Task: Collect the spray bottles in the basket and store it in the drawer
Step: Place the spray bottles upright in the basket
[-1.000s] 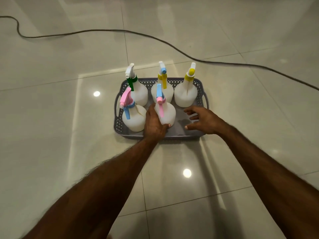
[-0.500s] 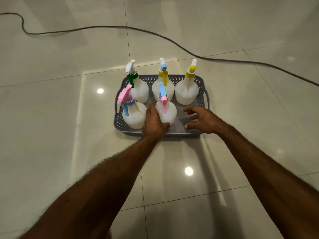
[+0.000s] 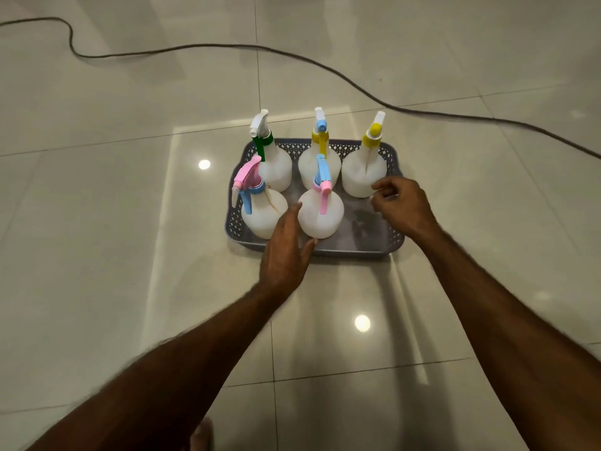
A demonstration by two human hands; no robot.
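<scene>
A grey perforated basket (image 3: 357,253) sits on the tiled floor with several white spray bottles standing in it. The back row holds a green-collared bottle (image 3: 276,167), a yellow-and-blue-headed bottle (image 3: 320,166) and a yellow-headed bottle (image 3: 364,172). In front stand a pink-headed bottle (image 3: 263,214) and a blue-headed bottle with a pink trigger (image 3: 320,218). My left hand (image 3: 286,252) lies flat against the left side of that blue-headed bottle, fingers straight, gripping nothing. My right hand (image 3: 400,206) hovers over the basket's bare front right corner, fingers loosely curled and empty, close to the yellow-headed bottle.
A dark cable (image 3: 357,86) snakes across the floor behind the basket, from far left to the right edge. Glossy beige tiles surround the basket, with bright lamp reflections (image 3: 362,323). No drawer is in view.
My left hand has let go of the blue-headed bottle and straightened. My right hand has lifted from the basket's front edge toward the yellow-headed bottle.
</scene>
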